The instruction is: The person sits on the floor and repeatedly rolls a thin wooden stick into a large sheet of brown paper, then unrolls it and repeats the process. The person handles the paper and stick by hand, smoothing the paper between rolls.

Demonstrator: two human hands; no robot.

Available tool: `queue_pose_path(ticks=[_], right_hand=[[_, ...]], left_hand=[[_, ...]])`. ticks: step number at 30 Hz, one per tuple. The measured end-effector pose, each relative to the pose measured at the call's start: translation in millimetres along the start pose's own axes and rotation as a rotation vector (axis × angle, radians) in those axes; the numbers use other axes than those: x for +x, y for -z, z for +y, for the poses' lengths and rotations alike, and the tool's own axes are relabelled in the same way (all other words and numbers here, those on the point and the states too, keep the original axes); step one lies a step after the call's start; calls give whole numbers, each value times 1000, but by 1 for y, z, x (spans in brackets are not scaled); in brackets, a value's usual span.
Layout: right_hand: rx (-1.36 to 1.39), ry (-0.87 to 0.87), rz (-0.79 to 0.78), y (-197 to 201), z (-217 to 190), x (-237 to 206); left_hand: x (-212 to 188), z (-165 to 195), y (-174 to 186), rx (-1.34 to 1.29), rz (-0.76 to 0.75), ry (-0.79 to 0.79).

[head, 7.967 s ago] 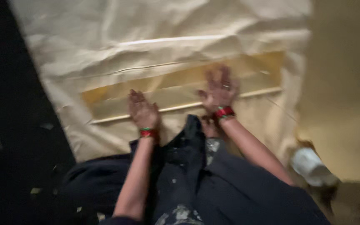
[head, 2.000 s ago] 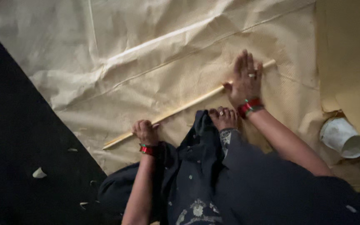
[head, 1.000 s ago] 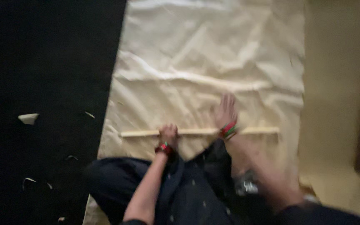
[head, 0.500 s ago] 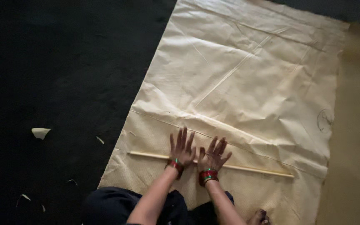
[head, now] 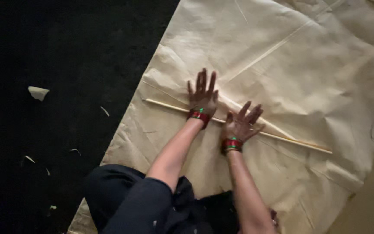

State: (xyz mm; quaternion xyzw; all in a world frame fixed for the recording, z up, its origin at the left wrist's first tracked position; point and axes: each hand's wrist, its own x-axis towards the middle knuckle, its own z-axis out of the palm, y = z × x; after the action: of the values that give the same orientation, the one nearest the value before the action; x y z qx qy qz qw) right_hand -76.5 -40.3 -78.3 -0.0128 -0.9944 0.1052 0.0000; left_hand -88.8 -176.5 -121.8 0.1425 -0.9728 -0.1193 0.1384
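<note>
- We are pressing both palms down on the thin wooden stick (head: 278,138), and the hands are now sitting side by side near its middle, where two seconds ago they were spread well apart along it.
- Our left hand (head: 202,97) is lying flat with its fingers (head: 204,80) splayed wide, gripping nothing; the heel of the palm is resting on the stick.
- Our right hand (head: 241,123) is doing the same just beside it, fingers fanned out and open, palm pushing on the stick and the paper.
- That closing-in of the hands, we judge, is pinning the stick at its centre rather than at its ends.
- The stick is lying across the near part of the big paper sheet (head: 308,65), slanting from upper left to lower right, both ends poking out past our hands.
- The paper is looking pale tan, matte and crinkled, with long straight fold lines crossing it and a soft ridge rising behind the stick.
- The stick is looking slim, straight and light-coloured, like a dowel.
- Red and green bangles (head: 199,115) are circling both wrists.
- The dark floor (head: 66,52) to the left is carrying small pale scraps (head: 37,92) of torn paper.
</note>
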Motion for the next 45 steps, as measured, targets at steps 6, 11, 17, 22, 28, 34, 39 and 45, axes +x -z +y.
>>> queue_pose_path(ticks=[6, 11, 17, 22, 28, 34, 39, 45], right_hand=[[-16, -77, -81, 7, -20, 58], [-17, -101, 43, 18, -39, 93], [191, 20, 147, 14, 0, -7], [83, 1, 42, -8, 63, -164], [44, -45, 50, -23, 70, -137], [-76, -65, 29, -18, 41, -121], [-33, -106, -21, -18, 22, -48], [-78, -193, -51, -7, 0, -38]], left_hand=[[1, 2, 10, -117, -361, -168], [5, 5, 17, -189, -73, -320], [-83, -7, 41, -180, -264, -309], [-242, -24, 40, -254, -374, -288], [-208, -20, 24, -149, -539, -136], [-112, -7, 19, -137, -70, -192], [-113, 2, 23, -56, -240, -62], [-41, 14, 6, -91, -27, 10]])
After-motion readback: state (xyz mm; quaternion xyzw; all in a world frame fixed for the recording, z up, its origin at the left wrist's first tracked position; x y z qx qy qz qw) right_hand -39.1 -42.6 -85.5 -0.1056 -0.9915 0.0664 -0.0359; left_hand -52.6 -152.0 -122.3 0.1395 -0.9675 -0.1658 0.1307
